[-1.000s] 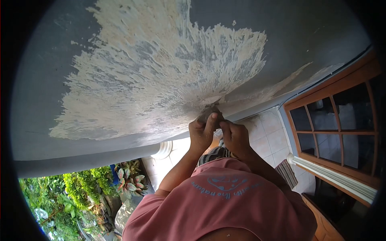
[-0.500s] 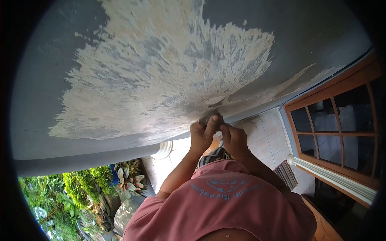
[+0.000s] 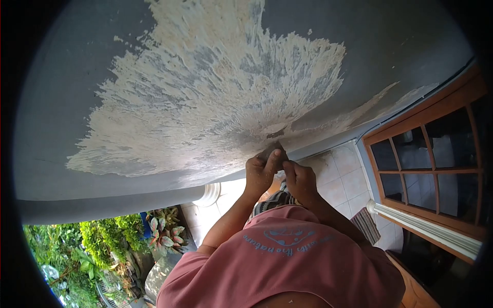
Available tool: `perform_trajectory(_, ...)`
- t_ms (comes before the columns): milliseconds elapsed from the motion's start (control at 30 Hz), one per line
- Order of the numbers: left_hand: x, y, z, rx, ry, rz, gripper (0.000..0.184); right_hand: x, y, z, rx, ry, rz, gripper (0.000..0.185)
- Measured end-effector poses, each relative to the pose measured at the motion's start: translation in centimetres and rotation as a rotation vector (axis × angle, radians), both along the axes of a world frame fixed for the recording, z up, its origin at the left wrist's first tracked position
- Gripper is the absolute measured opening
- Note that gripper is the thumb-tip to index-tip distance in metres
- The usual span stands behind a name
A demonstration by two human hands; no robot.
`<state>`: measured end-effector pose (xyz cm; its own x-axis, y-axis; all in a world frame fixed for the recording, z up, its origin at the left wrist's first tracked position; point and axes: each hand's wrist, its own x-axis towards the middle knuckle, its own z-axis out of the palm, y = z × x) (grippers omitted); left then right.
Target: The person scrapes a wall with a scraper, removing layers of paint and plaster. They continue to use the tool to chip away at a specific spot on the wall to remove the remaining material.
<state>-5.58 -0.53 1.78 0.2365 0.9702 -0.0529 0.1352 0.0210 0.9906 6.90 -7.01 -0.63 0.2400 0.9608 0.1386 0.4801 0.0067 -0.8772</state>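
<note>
Both hands are together at the lower part of a grey wall [image 3: 61, 128], which carries a large rough pale patch [image 3: 205, 87]. My left hand [image 3: 260, 172] is closed on a small dark flat piece [image 3: 271, 151], its thumb lying along the near face. My right hand [image 3: 302, 179] is closed at the right end of the same piece, fingers curled. The piece's upper edge is at or very near the wall, below a dark scraped spot [image 3: 276, 132]. Whether it touches is not clear, and the fingers cover much of it.
A wood-framed window [image 3: 429, 164] stands at the right, above a white ledge [image 3: 426, 230]. Pale floor tiles [image 3: 341, 179] and a striped mat [image 3: 365, 226] lie below. Green plants [image 3: 108, 238] and a white column base [image 3: 208, 195] are at lower left.
The view has tilted a little. Both hands, with the dark piece, have shifted slightly right, and more of the dark spot above them shows. Their grip looks the same.
</note>
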Motion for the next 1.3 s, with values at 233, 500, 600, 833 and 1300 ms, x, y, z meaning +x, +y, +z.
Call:
perform_trajectory(233,1.2,-0.2,2.0,-0.025,-0.059,0.014,0.034,0.4,0.2,-0.1,0.064,0.022,-0.054,0.025)
perform_trajectory(500,1.1,-0.2,1.6,-0.039,-0.017,-0.007,0.035,0.8,-0.1,-0.2,-0.036,0.065,0.010,0.028)
perform_trajectory(600,1.0,-0.3,1.2,-0.053,0.019,0.002,0.033,0.8,0.1,-0.3,-0.026,0.067,0.003,0.027)
perform_trajectory(833,1.0,-0.4,1.6,-0.090,-0.031,0.003,0.031,0.8,0.2,-0.9,0.005,0.019,0.021,0.026)
perform_trajectory(1300,1.3,-0.4,2.3,-0.030,-0.028,0.031,0.034,0.8,0.1,0.8,-0.017,0.086,0.026,0.026)
